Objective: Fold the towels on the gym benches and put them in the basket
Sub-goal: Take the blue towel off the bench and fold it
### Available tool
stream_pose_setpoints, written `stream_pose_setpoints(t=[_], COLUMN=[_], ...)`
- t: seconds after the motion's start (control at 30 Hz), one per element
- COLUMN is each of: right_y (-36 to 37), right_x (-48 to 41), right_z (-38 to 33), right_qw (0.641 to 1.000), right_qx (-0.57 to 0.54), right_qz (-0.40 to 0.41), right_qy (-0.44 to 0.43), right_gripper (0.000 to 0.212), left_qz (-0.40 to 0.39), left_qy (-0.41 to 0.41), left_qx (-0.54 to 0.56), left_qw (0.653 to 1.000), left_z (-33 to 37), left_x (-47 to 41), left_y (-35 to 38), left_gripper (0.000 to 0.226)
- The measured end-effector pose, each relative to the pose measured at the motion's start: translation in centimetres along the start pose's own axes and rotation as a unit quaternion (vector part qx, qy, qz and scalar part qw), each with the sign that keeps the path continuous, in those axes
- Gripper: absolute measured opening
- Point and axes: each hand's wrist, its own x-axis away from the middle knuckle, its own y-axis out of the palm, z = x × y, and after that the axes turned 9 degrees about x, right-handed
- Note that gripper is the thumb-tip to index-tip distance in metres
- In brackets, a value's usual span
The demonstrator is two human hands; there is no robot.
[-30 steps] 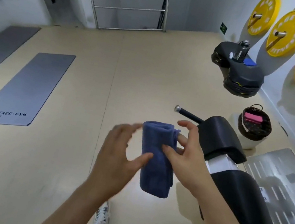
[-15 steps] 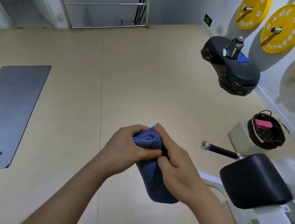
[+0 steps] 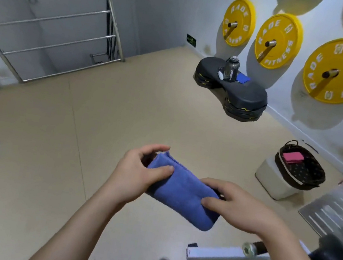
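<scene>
Left of the basket (image 3: 282, 170), over open floor (image 3: 146, 114), we grip the folded towel (image 3: 182, 194): left hand (image 3: 135, 174) pinching its far edge, right hand (image 3: 241, 208) clasping the basket-side end.

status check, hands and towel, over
Left hand and right hand both gripping the folded blue towel, held in the air. Basket ahead right, pink towel already inside. Open floor between.
</scene>
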Motion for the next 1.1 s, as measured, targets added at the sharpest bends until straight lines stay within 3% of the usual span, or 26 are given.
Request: stream_pose_setpoints(t=[0.1, 0.2, 0.4, 0.57, 0.67, 0.73, 0.8, 0.9, 0.97, 1.03, 1.1], right_y=[-4.1, -7.9, -14.2, -18.9, -21.9, -23.8, -25.8, -28.1, -29.5, -30.8, -32.3], right_x=[-5.0, -8.2, -12.3, -16.8, -20.3, -22.3, -23.7, -24.6, -24.7, -24.5, -24.3], right_z=[0.9, 2.9, 8.4, 12.2, 13.8, 14.7, 15.6, 17.6, 20.0, 22.5, 25.7], right_qw=[0.996, 0.987, 0.945, 0.916, 0.913, 0.909, 0.890, 0.834, 0.782, 0.711, 0.617], right_qx=[0.069, 0.112, 0.186, 0.088, -0.001, -0.039, -0.075, -0.152, -0.196, -0.264, -0.354], right_qz=[0.062, 0.110, 0.237, 0.294, 0.275, 0.269, 0.320, 0.426, 0.494, 0.563, 0.622], right_qy=[0.006, 0.026, 0.126, 0.258, 0.301, 0.316, 0.317, 0.316, 0.325, 0.329, 0.328], right_gripper=[0.032, 0.032, 0.029, 0.020, 0.018, 0.031, 0.038, 0.033, 0.029, 0.021, 0.014], left_qz=[-0.068, -0.143, -0.255, -0.310, -0.359, -0.421, -0.487, -0.570, -0.591, -0.594, -0.615], left_qy=[0.007, 0.034, 0.166, 0.207, 0.198, 0.219, 0.231, 0.195, 0.176, 0.122, 0.033], left_qx=[-0.103, -0.125, -0.192, -0.137, -0.134, -0.176, -0.213, -0.222, -0.199, -0.167, -0.150], left_qw=[0.992, 0.981, 0.933, 0.918, 0.902, 0.863, 0.815, 0.767, 0.762, 0.777, 0.774], left_z=[0.5, 1.5, 2.5, 2.8, 4.2, 5.5, 6.8, 8.0, 8.1, 7.6, 6.4], left_x=[-6.8, -12.7, -26.4, -37.9, -44.5, -48.1, -50.7, -53.2, -54.8, -56.1, -57.0], left_y=[-0.1, 1.3, 7.7, 14.8, 19.2, 22.4, 26.0, 31.7, 36.1, 39.9, 43.3], left_gripper=[0.023, 0.025, 0.021, 0.026, 0.021, 0.021, 0.024, 0.025, 0.030, 0.045, 0.062])
